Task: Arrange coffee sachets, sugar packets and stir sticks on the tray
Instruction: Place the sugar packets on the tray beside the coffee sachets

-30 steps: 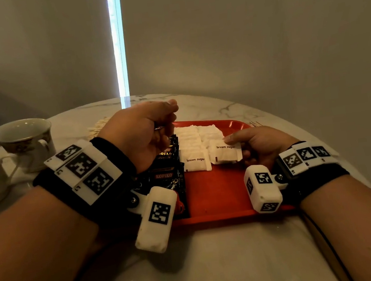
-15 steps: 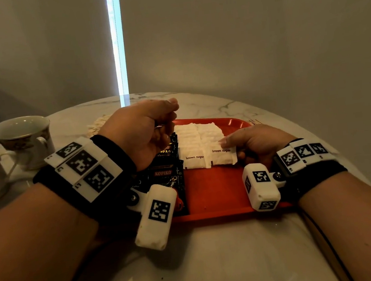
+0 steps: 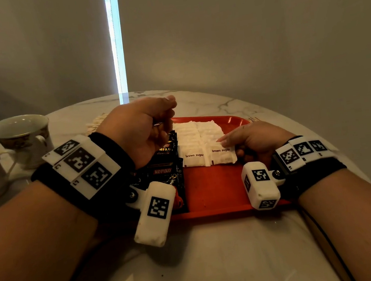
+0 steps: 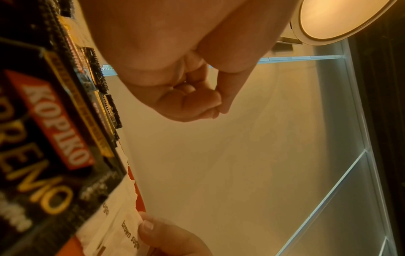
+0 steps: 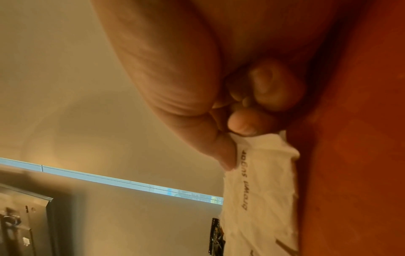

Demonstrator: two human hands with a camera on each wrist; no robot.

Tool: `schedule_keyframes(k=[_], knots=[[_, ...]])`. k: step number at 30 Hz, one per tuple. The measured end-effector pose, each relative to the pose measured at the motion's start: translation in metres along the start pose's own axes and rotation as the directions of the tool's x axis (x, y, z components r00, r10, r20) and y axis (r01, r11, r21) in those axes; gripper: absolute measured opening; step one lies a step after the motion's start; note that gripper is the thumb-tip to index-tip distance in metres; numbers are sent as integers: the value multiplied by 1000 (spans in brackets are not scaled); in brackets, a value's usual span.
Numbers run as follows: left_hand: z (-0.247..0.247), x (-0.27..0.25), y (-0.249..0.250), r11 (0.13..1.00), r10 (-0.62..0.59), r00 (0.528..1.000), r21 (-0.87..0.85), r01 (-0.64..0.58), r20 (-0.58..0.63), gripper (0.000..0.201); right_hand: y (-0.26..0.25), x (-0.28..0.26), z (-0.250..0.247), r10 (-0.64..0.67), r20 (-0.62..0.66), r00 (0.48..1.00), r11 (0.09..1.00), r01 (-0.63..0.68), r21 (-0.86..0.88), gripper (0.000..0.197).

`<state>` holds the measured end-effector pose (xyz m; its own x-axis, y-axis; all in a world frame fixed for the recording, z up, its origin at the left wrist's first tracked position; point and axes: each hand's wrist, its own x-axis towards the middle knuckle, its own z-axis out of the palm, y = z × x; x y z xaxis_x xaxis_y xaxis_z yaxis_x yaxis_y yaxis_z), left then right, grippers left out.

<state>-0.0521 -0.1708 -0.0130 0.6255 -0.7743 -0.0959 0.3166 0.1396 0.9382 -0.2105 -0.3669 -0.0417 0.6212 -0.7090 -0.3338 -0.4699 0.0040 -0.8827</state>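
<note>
Sugar packets lie in two white columns on the red tray, with black coffee sachets lined up at their nine o'clock. At three o'clock on the tray, the right hand lies low, thumb and forefinger pinching the edge of the nearest brown sugar packet. The left hand hovers above the sachets at ten o'clock, wrist raised, fingers curled into a loose fist that holds nothing visible.

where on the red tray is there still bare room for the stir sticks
The near strip of the tray, bordered by the brown sugar packets, the coffee sachets and the near rim, is bare. The far half is crowded with packets, sachets and both hands.
</note>
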Motion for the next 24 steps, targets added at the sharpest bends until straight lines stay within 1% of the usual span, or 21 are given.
schedule_keyframes(k=[6,9,11,13,14,16,17,18,20,22,24], knots=[[1,-1,1,1000,-3,1000,-1,3,-3,16,0,3,-1,-10,-7,1000,997,9,-80,9],[1,-2,1,1000,-5,1000,6,5,-1,16,0,4,-2,-25,-20,999,996,23,-87,8],[1,-2,2,1000,-4,1000,9,4,5,14,1,5,-3,-8,-33,999,997,6,-76,9],[1,-3,3,1000,-6,1000,11,5,11,13,2,5,-3,11,-52,999,1000,-12,-23,18],[1,-3,3,1000,-8,1000,10,8,20,12,1,5,-2,3,-73,997,1000,-1,29,20],[3,-5,4,1000,-12,999,-6,13,52,12,-3,1,0,-35,-109,993,991,49,129,18],[4,-6,4,1000,-12,998,-14,13,66,14,-5,-2,1,-47,-98,994,985,62,164,18],[4,-7,5,1000,-10,997,-17,11,74,16,-8,-6,2,-50,-56,997,981,60,184,18],[6,-9,5,1000,-3,997,-17,4,80,17,-13,-14,6,-30,110,993,983,10,182,25],[6,-9,5,1000,3,997,-20,-1,77,18,-17,-21,13,1,281,960,991,-39,129,35],[6,-9,5,1000,5,998,-20,-4,69,18,-18,-22,20,13,374,927,996,-43,72,42]])
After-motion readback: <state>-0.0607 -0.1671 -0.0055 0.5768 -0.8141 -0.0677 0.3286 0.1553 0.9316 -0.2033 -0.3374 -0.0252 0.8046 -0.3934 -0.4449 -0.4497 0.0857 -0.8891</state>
